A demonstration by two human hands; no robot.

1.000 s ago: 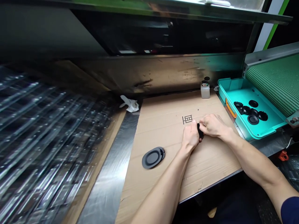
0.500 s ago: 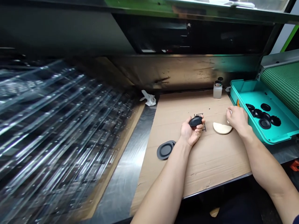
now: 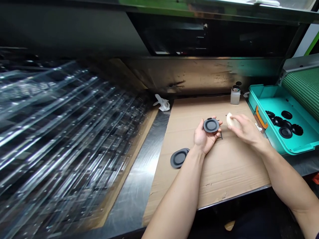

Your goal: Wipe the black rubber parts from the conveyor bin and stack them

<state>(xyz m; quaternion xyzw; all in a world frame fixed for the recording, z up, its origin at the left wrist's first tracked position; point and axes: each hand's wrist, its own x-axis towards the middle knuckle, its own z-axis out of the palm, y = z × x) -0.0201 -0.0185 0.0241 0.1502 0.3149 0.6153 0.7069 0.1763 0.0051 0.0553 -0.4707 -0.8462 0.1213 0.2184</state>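
Note:
My left hand point(image 3: 204, 137) holds a round black part point(image 3: 211, 125), its ringed face turned up, above the cardboard sheet point(image 3: 224, 169). To the right, my right hand point(image 3: 245, 127) is closed on a cream-coloured pad point(image 3: 231, 120), lifted off the cardboard. Part of a thin dark frame point(image 3: 221, 135) shows behind my left fingers. Beside my left forearm lie dark rounded parts point(image 3: 178, 158), overlapping each other.
A teal tray point(image 3: 305, 146) with several black round parts stands at the right, beside a green conveyor belt point(image 3: 305, 78). A small bottle point(image 3: 235, 95) stands at the back. White crumpled material point(image 3: 163, 103) lies at the back left. Clear plastic trays point(image 3: 74, 142) fill the left.
The cream pad has been picked up by my right hand, which moved left towards my left hand. The black part in my left hand has tilted to show its ringed face.

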